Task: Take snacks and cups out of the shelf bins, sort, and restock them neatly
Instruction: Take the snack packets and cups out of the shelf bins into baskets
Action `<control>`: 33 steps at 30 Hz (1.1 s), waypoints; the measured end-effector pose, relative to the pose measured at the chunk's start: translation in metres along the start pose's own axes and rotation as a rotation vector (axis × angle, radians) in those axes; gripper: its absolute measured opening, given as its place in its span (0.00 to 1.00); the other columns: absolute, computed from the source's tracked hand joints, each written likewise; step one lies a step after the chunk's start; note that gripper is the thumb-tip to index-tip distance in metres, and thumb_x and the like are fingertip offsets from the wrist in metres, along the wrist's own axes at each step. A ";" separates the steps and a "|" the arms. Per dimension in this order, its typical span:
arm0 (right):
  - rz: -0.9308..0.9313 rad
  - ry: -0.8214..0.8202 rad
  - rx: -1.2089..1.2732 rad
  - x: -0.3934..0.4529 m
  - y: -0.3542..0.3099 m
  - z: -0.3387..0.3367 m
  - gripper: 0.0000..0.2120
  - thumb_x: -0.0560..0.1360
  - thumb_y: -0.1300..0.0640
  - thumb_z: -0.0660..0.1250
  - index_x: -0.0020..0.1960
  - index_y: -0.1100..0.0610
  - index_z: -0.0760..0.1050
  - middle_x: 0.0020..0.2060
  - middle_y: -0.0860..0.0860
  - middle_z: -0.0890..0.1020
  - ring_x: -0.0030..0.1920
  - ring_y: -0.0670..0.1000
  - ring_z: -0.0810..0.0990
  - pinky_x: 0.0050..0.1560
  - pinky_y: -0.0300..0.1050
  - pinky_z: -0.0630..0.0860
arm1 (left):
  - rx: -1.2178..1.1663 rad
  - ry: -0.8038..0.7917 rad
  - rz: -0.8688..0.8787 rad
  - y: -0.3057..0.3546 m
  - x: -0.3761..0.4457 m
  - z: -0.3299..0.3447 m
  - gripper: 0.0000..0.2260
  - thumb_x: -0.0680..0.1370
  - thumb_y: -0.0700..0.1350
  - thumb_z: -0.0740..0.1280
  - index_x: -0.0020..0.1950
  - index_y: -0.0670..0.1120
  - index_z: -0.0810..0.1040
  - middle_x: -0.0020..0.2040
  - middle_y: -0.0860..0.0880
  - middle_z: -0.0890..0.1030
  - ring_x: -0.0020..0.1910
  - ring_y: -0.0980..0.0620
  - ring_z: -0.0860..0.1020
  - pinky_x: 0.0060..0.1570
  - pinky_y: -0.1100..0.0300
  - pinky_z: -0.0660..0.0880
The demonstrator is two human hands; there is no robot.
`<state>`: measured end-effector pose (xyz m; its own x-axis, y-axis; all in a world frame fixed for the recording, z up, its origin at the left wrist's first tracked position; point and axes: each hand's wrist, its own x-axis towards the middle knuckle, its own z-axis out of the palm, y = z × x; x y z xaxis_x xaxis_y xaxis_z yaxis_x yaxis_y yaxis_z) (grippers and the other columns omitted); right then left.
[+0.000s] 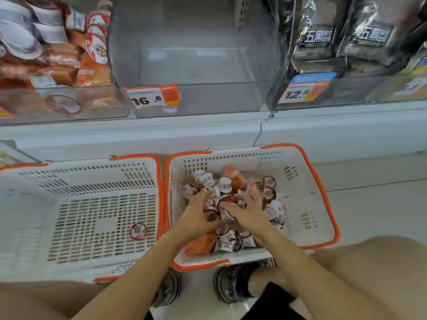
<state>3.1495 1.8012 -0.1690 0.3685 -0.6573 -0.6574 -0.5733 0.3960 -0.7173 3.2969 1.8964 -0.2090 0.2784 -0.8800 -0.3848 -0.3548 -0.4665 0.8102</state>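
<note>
a shop — price tags [153, 97], stocked shelf bins [57, 54], shopping baskets [323, 188]

Both bare forearms reach forward from the bottom edge toward 12 o'clock, converging near mid-frame. The left hand [196, 218] lies palm down, fingers pointing to about 1 o'clock and bent slightly at the tips; whether they grip anything cannot be told. The right hand [246, 212] lies just beside it, palm down, fingers spread and pointing to about 11 o'clock, slightly bent. Bare knees show at 7 and 4 o'clock, with shod feet between them.
</note>
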 end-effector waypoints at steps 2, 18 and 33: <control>-0.120 0.057 -0.335 0.005 -0.002 -0.002 0.32 0.74 0.45 0.74 0.74 0.50 0.67 0.69 0.49 0.70 0.67 0.53 0.74 0.66 0.46 0.71 | -0.014 0.053 0.082 0.000 -0.006 -0.019 0.27 0.74 0.54 0.74 0.70 0.53 0.70 0.66 0.57 0.73 0.62 0.62 0.72 0.60 0.66 0.71; -0.501 -0.021 -0.818 0.042 0.035 0.090 0.16 0.78 0.49 0.65 0.65 0.53 0.76 0.58 0.49 0.71 0.58 0.49 0.73 0.56 0.45 0.76 | 0.235 0.035 -0.646 -0.253 0.020 -0.073 0.36 0.71 0.52 0.77 0.76 0.48 0.66 0.72 0.38 0.67 0.62 0.39 0.76 0.64 0.49 0.75; -0.465 -0.096 -0.703 0.054 -0.003 0.061 0.12 0.78 0.50 0.69 0.59 0.54 0.79 0.51 0.48 0.81 0.50 0.47 0.79 0.54 0.44 0.76 | -0.275 0.585 -0.128 -0.041 0.000 -0.149 0.06 0.77 0.47 0.69 0.52 0.49 0.77 0.40 0.51 0.80 0.33 0.55 0.76 0.34 0.63 0.73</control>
<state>3.2157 1.8033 -0.2166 0.7214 -0.5849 -0.3707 -0.6581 -0.4125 -0.6299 3.4442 1.9288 -0.1759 0.7697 -0.5897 -0.2444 -0.0676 -0.4561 0.8874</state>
